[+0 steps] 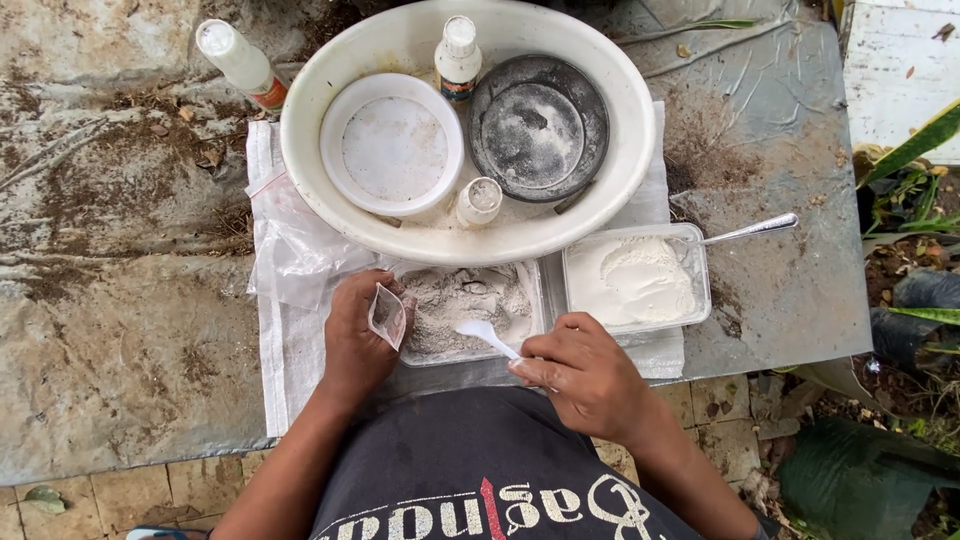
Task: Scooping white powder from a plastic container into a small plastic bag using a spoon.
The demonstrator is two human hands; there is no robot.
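left hand point(355, 340) pinching small plastic bag point(387, 315), right hand point(585, 380) gripping white spoon point(484, 335) over grey powder tray point(470, 305)

Outdoor setup, daylight, flat and even, no hard shadows. Worktop point(120, 300) is a grey weathered sheet, stained, with soil smears at 10 and 2 o'clock. White woven cloth point(290, 370) is spread over its middle. Floor at 6 to 7 o'clock is tan paving tiles point(110, 500), dirty joints, and the same tiles show at 5 o'clock. Green plant leaves point(915, 150) sit at 3 o'clock over bare dark soil. White painted board point(900, 60) lies at 1 o'clock, flecked with debris. Dark green bag point(860, 480) at 4 o'clock.
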